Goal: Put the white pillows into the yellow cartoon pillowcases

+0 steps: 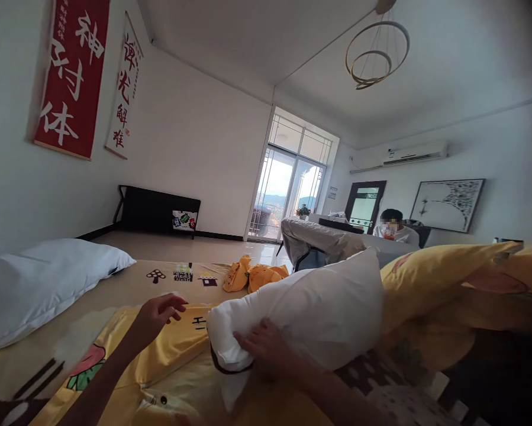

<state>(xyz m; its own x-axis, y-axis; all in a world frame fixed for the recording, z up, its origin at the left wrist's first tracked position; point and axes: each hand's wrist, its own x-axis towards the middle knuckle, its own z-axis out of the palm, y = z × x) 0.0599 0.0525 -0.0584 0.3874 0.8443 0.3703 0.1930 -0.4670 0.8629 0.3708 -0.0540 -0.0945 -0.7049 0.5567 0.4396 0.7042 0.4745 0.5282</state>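
A plump white pillow point(321, 305) lies at a slant in front of me, its near end folded over. My right hand point(268, 349) is on that near end, fingers curled over the fabric; its thumb is not clearly visible. To the left, my left hand point(161, 310) hovers over a yellow pillowcase point(168, 355) with loosely bent fingers and nothing in them. The pillowcase is spread flat, with a printed strawberry-like figure and dark marks on it. Part of it runs beneath the white pillow.
Another white pillow point(48, 287) lies at left on the beige patterned bedding point(159, 269). Crumpled yellow-orange cloth point(257, 277) sits beyond. Yellow pillows point(434, 275) are piled at right. Farther back, a person point(394, 228) sits behind a covered table point(312, 235).
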